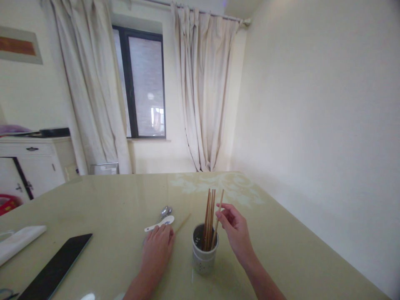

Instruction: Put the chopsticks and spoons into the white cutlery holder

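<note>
A small white ceramic holder [203, 255] stands on the glossy table [103, 200] and holds several brown wooden chopsticks [209, 218], upright. My right hand [235, 229] pinches one chopstick [218, 221] that leans in the holder's right side. My left hand [158, 248] lies on the table to the left of the holder, fingers curled over the handle end of a white ceramic spoon [160, 224]. One loose chopstick [183, 223] lies on the table by that hand. Metal spoons [164, 211] lie just beyond the white spoon.
A black tablet [56, 268] lies at the near left, with a folded white cloth [18, 241] beyond it. A wall runs along the table's right side. Curtains, a window and a white cabinet [31, 166] stand behind the table.
</note>
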Motion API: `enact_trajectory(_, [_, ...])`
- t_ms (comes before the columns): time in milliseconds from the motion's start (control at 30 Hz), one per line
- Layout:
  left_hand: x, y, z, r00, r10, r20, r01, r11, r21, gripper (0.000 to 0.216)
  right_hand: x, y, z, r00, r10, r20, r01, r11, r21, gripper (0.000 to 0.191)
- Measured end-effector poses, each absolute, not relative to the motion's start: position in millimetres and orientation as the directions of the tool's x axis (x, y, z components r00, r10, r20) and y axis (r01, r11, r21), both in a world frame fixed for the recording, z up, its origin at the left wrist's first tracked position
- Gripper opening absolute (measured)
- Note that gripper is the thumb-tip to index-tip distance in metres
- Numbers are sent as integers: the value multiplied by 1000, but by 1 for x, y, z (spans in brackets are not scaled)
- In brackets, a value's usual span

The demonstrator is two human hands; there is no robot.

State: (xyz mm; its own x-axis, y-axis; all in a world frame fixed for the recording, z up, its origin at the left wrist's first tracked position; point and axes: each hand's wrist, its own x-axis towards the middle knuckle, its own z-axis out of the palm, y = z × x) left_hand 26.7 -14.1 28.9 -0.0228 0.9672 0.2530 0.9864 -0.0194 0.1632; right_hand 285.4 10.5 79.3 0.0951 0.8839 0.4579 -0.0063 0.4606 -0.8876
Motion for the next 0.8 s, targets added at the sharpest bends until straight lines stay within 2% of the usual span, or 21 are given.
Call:
enact_trajectory(200, [31, -11, 24, -1, 953, 304, 966, -77, 245, 27, 286, 8, 80, 4, 879, 477, 147, 471, -870, 52])
enact_trajectory(333, [34, -11, 28, -11, 949, 315, 900, -128, 417, 29, 289, 13, 74, -47, 884, 466, 189, 466, -864, 49])
enact_trajectory(433, [41, -12, 29, -9, 947, 321, 811, -181, 557, 31, 286, 22, 61, -9, 930, 367, 159, 364, -918, 57])
enact_trajectory(500, [48, -15, 28, 12, 939, 343, 761, -231, 606, 31, 279, 27, 51, -47, 959, 280, 104, 284, -953, 59])
enact_trajectory(633, [62, -21, 27, 116, 930, 348, 682, -330, 653, 27, 262, 26, 40, -224, 960, 167, -50, 160, -986, 56])
enact_trajectory(700, [65, -23, 28, 163, 922, 351, 656, -367, 659, 26, 256, 24, 38, -220, 962, 160, -93, 143, -985, 55])
enact_trajectory(800, [65, -22, 28, 174, 906, 386, 626, -404, 667, 28, 258, 25, 40, -123, 980, 157, -144, 139, -980, 55])
